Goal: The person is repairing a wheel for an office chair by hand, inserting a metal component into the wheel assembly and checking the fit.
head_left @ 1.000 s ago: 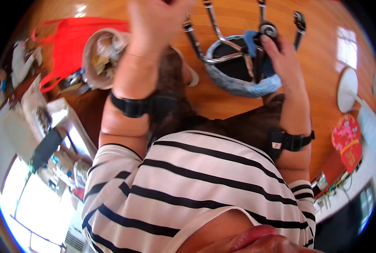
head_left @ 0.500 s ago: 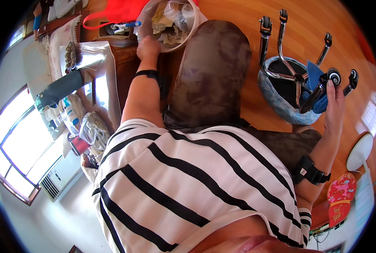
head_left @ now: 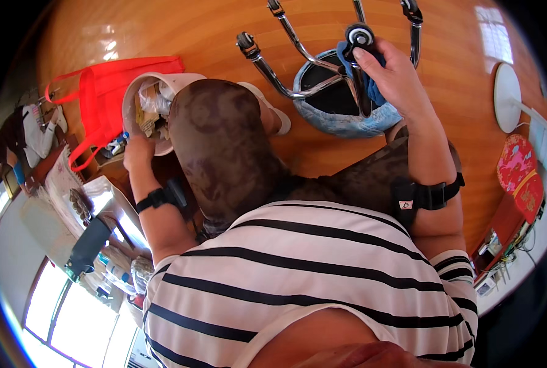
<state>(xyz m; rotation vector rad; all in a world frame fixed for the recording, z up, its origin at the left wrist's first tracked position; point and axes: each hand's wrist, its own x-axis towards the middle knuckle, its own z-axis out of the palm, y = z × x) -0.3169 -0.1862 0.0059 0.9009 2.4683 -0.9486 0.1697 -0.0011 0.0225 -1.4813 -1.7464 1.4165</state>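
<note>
An upturned stool with a light-blue padded seat (head_left: 341,121) rests on the floor, its chrome legs and black casters pointing up. My right hand (head_left: 396,76) grips one caster (head_left: 359,37), thumb on one side and fingers on the other. A blue cloth (head_left: 374,80) hangs around the leg beneath that caster. At the left, my left hand (head_left: 139,152) is closed at the near rim of a whitish bin (head_left: 174,78) holding crumpled plastic and cardboard scraps (head_left: 154,101). Its fingertips are hidden, and a small blue-ended item (head_left: 126,135) shows beside it.
A red bag (head_left: 98,104) lies beyond the bin. At the left stands a cluttered table with a dark green bottle (head_left: 89,245). A round white disc on a stand (head_left: 508,98) and a red patterned fan (head_left: 520,175) are at the right. My knee (head_left: 218,129) is between bin and stool.
The view has turned, shifting the stool leftward and the bin down and left in the picture. My right hand still grips the caster, now with more of the hand around it.
</note>
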